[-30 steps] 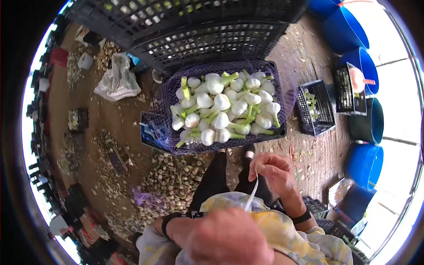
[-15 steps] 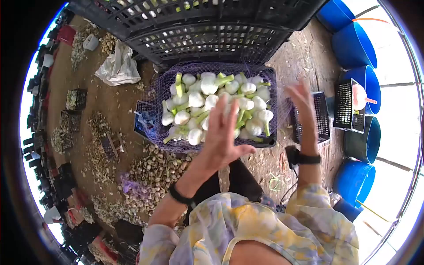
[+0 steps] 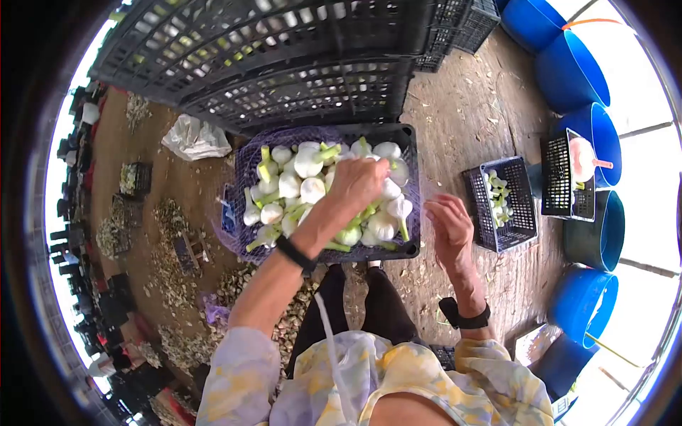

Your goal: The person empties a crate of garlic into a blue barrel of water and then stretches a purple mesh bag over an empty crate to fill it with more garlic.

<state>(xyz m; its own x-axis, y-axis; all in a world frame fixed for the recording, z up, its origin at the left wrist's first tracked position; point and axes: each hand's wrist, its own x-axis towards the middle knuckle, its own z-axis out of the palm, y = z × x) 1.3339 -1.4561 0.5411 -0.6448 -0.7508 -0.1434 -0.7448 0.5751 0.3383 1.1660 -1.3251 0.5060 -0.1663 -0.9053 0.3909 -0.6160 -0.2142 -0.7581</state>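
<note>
White garlic bulbs (image 3: 290, 186) with short green stems fill a black plastic crate (image 3: 410, 142), with purple mesh netting (image 3: 245, 149) lying over its left side and rim. Over the right half of the bulbs, my left hand (image 3: 359, 183) is closed, fingertips pointing down and right. What it pinches is hidden behind the fingers. Just outside the crate's right edge is my right hand (image 3: 452, 228), its fingers loosely bent and apart, with no object visible in it.
Tall stacked black crates (image 3: 298, 92) stand directly beyond the crate. To the right are a smaller crate (image 3: 522, 213) holding some garlic and several blue barrels (image 3: 572, 71). A white sack (image 3: 197, 138) and heaps of loose garlic (image 3: 245, 284) lie on the floor to the left.
My left hand has gone from spread fingers to closed, lower over the bulbs. My right hand has moved down and left towards the crate. The view has shifted, showing garlic in the smaller crate.
</note>
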